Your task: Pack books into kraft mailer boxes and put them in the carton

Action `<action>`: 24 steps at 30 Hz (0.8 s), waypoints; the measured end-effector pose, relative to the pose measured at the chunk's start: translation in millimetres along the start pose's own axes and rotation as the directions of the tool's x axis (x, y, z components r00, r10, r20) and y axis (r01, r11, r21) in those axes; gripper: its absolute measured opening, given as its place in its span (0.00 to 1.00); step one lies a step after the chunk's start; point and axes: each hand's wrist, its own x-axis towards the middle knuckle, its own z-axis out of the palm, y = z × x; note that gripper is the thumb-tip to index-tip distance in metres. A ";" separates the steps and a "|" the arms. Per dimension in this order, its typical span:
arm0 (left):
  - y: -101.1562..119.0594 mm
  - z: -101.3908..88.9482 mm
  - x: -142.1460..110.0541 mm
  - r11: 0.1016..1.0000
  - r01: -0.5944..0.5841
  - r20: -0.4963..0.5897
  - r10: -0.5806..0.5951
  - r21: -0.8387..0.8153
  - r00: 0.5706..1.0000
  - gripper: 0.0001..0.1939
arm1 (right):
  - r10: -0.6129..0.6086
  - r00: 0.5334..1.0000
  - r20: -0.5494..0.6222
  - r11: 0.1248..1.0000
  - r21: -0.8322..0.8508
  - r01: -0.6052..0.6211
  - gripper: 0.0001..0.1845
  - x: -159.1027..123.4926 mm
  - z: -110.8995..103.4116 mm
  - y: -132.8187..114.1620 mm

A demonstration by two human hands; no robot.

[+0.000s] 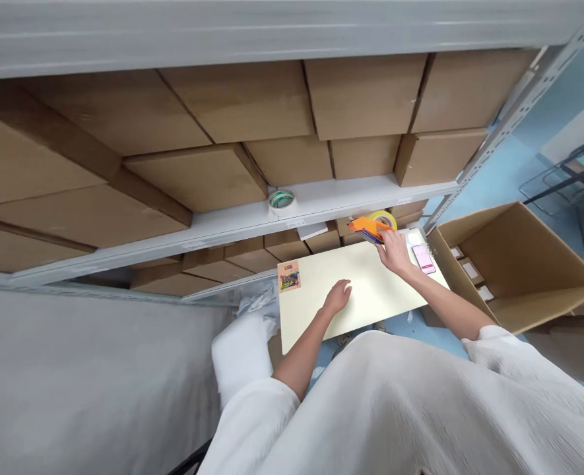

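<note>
At the far right part of a pale board-like tabletop (311, 316), my right hand (394, 252) grips an orange tape dispenser (363, 227). A roll of yellow tape (385, 219) shows just behind it. My left hand (338, 297) is over the middle of the tabletop, loosely curved with the fingers apart and nothing seen in it. A phone (423, 258) with a lit screen lies to the right of my right hand. On the tabletop's far left corner is a small orange-brown picture card or packet (289, 276).
Shelves of brown cardboard boxes (257, 99) stand ahead, with a tape roll (282, 202) on the shelf edge (321, 198). An open carton (524, 264) with small boxes inside stands at right. A white bag (242, 356) sits at left, below the tabletop.
</note>
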 end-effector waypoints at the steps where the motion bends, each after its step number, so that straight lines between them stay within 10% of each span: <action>1: 2.4 3.6 2.4 1.000 -0.005 0.010 0.005 0.004 1.000 0.22 | 0.046 0.998 0.031 0.999 0.001 -0.046 0.22 -11.2 8.9 8.4; 11: 10.9 36.8 6.7 0.999 -0.016 0.127 0.012 0.027 0.992 0.21 | 0.455 0.830 0.323 0.885 -0.057 -0.463 0.21 -93.6 105.5 69.5; 24: 6.6 43.5 0.1 0.996 0.054 0.180 -0.065 0.066 0.982 0.22 | 0.557 0.731 0.395 0.804 -0.036 -0.593 0.20 -118.7 150.6 87.8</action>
